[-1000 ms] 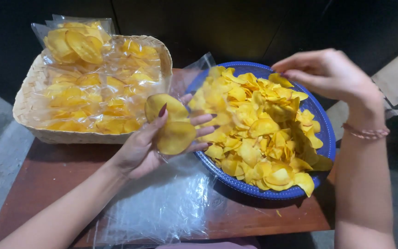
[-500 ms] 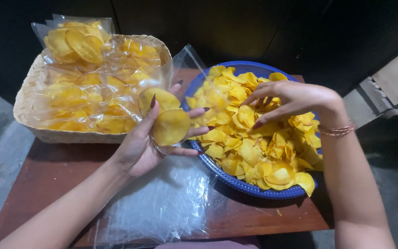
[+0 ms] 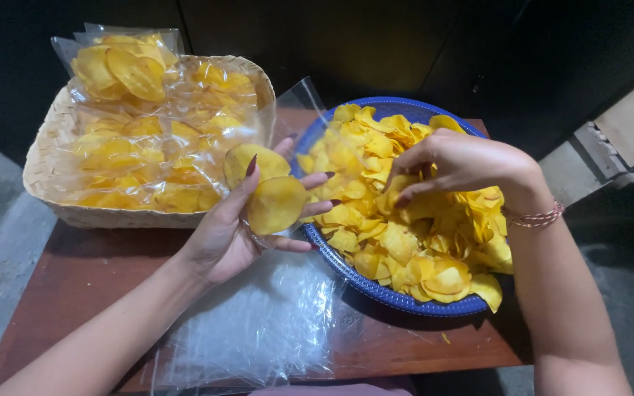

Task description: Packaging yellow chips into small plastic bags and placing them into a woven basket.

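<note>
With the left hand [image 3: 240, 220] pinning two chips [image 3: 267, 192] inside a clear bag [image 3: 299, 103] and the right hand [image 3: 456, 165] clawing the bowl [image 3: 405, 301], brittle chips could snap.

Your arms are bare, no sleeves. Dark red polish on long nails of your left hand [image 3: 232, 224] and right hand [image 3: 464, 165]; a thin pinkish bracelet [image 3: 533, 218] circles your right wrist.
</note>
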